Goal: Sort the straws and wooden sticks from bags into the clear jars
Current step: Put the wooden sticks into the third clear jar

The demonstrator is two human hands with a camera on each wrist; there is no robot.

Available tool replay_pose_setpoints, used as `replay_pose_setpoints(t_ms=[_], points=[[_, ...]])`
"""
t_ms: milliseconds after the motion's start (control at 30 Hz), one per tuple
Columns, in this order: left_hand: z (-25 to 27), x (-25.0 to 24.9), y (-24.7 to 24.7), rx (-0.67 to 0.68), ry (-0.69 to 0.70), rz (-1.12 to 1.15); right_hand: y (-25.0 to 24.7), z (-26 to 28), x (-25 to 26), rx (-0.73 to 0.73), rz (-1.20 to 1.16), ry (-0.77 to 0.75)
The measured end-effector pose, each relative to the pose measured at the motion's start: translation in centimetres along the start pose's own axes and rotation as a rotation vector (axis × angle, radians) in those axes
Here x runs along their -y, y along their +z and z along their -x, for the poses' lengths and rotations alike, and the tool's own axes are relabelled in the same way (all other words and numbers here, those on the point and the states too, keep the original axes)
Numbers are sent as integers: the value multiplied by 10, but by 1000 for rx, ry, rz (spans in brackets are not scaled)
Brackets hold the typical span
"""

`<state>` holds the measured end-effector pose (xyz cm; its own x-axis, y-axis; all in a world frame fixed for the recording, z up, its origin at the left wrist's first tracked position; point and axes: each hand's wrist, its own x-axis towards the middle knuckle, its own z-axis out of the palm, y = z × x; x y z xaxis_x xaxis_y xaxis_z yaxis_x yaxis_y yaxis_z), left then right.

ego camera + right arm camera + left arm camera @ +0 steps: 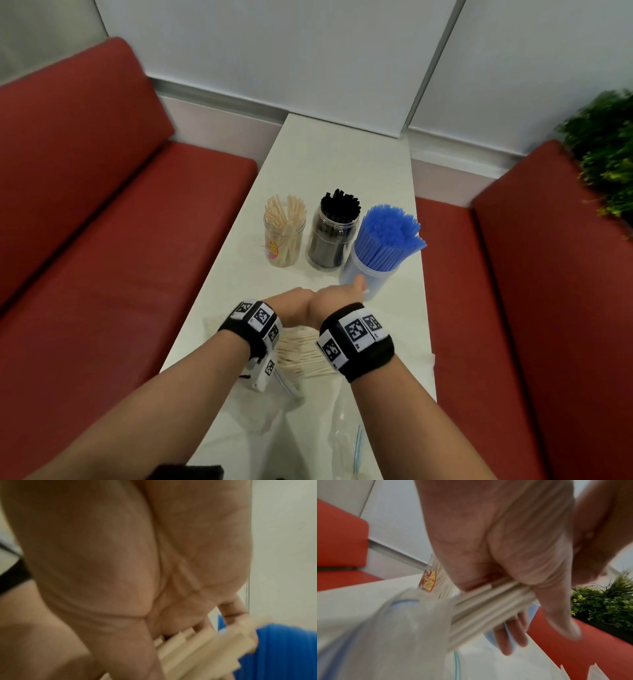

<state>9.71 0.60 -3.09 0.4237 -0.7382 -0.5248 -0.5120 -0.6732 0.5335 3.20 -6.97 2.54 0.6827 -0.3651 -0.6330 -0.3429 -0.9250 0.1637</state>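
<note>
Head view: hands are meeting over the table (342,164), left hand (291,306) tucked against right hand (337,298); the sticks they share are hidden here. Stick jar (284,236) is standing ahead and to the left, nearer the left hand.

Left wrist view: left hand (496,547) is curling its fingers (510,635) around a bundle of wooden sticks (488,608), long axis running from bag (393,628) to the right.

Right wrist view: right hand (137,561) is gripping the same bundle (202,651), blurred; blue straws (278,649) are just beyond.
</note>
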Motion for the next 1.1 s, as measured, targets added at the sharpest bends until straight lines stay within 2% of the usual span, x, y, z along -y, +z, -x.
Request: replay_pose_setpoints(t_ms=[100, 167, 267, 300, 333, 400, 500, 700, 833, 867, 933, 1000, 1067, 1100], points=[[-2, 0, 14, -130, 39, 270, -30, 27, -13, -178, 8, -66], [5, 4, 14, -268, 81, 413, -53, 42, -24, -319, -121, -150], [19, 3, 8, -374, 128, 581, -75, 57, -47, -714, -535, -263], [18, 0, 6, -398, 138, 612, -77, 62, -52, -807, -697, -319], [20, -2, 2, -405, 153, 638, -78, 67, -51, -835, -820, -371], [20, -11, -4, -416, 178, 696, -74, 72, -39, -762, -876, -412], [21, -20, -9, -443, 205, 761, -65, 69, -21, -636, -747, -425], [19, -24, -8, -463, 165, 834, -61, 58, -18, -626, -514, -414], [17, -33, -14, -473, 154, 784, -57, 60, -16, -849, -674, -461], [19, -34, -15, -453, 163, 813, -57, 59, -18, -845, -660, -440], [24, -36, -15, -423, 170, 849, -56, 57, -23, -723, -590, -402], [34, -41, -18, -413, 185, 908, -52, 54, -28, -705, -742, -485], [45, -48, -29, -421, 226, 1039, -44, 51, -32, -835, -1182, -618], [50, -51, -37, -437, 263, 1093, -39, 48, -34, -879, -1415, -614]])
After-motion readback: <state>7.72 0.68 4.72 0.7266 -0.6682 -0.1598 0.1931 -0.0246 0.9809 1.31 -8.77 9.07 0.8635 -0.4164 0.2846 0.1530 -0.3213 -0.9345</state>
